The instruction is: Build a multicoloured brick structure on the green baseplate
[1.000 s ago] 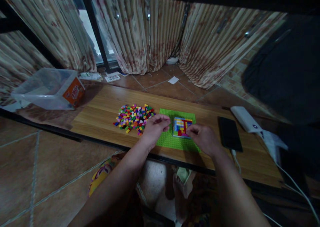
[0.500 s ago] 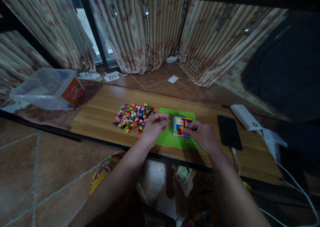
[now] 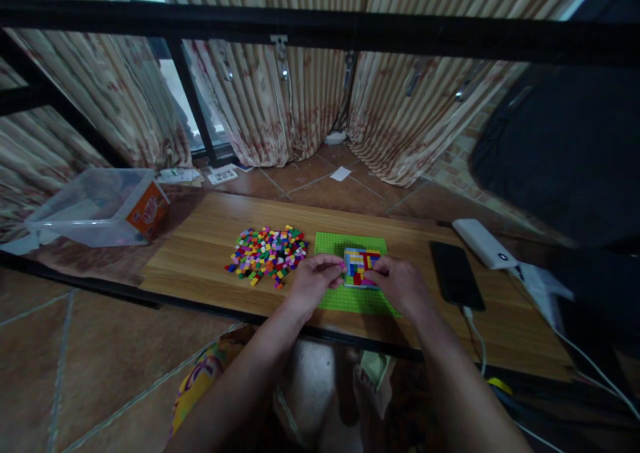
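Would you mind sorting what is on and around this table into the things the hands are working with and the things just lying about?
In use: left hand, right hand, small pink brick in the left fingertips, brick panel, green baseplate, loose brick pile.

Lying about: black phone, white power bank, clear plastic tub, papers on the floor.

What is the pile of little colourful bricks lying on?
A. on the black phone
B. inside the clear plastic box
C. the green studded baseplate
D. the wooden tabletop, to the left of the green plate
D: the pile of little colourful bricks lies straight on the wooden tabletop, left of the green studded baseplate, well apart from the clear plastic box and the black phone.
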### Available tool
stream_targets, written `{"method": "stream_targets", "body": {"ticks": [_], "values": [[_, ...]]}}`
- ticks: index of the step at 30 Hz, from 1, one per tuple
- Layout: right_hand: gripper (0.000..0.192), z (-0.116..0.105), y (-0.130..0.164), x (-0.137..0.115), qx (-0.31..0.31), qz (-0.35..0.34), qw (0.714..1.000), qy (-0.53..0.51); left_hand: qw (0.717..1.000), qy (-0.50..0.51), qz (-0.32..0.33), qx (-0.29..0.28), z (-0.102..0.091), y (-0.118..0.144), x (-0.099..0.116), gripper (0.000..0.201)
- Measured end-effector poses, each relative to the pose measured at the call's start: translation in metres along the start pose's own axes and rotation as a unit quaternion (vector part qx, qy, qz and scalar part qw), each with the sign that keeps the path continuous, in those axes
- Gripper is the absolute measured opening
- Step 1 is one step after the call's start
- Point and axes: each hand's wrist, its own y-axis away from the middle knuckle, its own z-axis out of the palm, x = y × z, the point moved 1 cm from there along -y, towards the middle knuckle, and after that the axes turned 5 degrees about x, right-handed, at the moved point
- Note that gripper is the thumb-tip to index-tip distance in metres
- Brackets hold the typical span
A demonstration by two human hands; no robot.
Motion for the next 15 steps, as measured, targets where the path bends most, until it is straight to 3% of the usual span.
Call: {"method": "stream_targets", "body": {"ticks": [6,10,15], "values": [[0.023,-0.002,0.004,-0.008,-0.031,-0.05,0.973,-0.221,1.0,-0.006,0.002,-0.007,0.002,0.0,-0.002,0.021],[0.023,0.0,0.005,-0.017,-0.064,-0.105,0.963,-0.241,1.0,0.001,0.003,-0.029,0.005,0.0,-0.002,0.024],[0.021,-0.001,0.005,-0.022,-0.068,-0.124,0.958,-0.25,0.998,0.019,-0.025,-0.048,0.009,0.002,-0.002,0.03]]}}
